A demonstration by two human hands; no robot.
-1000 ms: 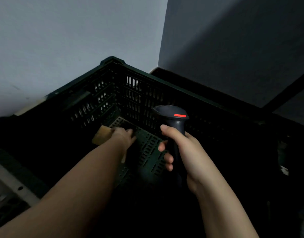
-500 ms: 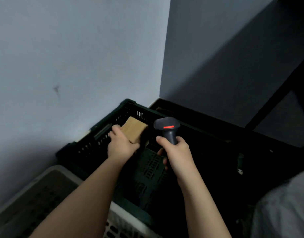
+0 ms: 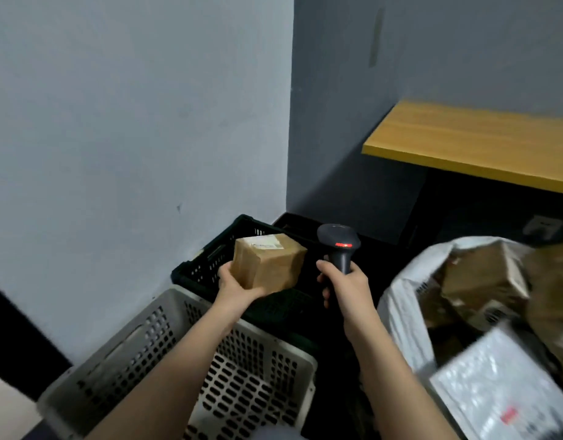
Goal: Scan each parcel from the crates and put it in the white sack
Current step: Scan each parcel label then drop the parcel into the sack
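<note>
Taped brown cardboard parcel (image 3: 269, 263), matt dark plastic scanner (image 3: 339, 246), perforated grey plastic crate (image 3: 242, 369).

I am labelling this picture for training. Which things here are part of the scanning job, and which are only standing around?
Part of the job:
- brown parcel, held by left hand
- scanner, gripped by right hand
- black crate
- grey crate
- white sack

Only standing around:
- wooden shelf
- wall

Parcel-sorting room: crates (image 3: 242, 369), scanner (image 3: 337, 246), sack (image 3: 401, 300)
</note>
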